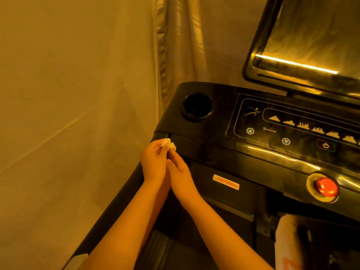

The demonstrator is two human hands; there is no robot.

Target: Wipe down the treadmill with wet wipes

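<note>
A black treadmill console fills the right half of the head view, with a lit button panel and a dark screen above it. A small crumpled white wet wipe sits at the console's left front corner. My left hand and my right hand are side by side, and the fingertips of both pinch the wipe. Both forearms reach up from the bottom of the view.
A round cup holder is set in the console's left top. A red emergency stop button sits at the lower right. A pale curtain or wall runs close along the left. A white cloth-like object lies at the bottom right.
</note>
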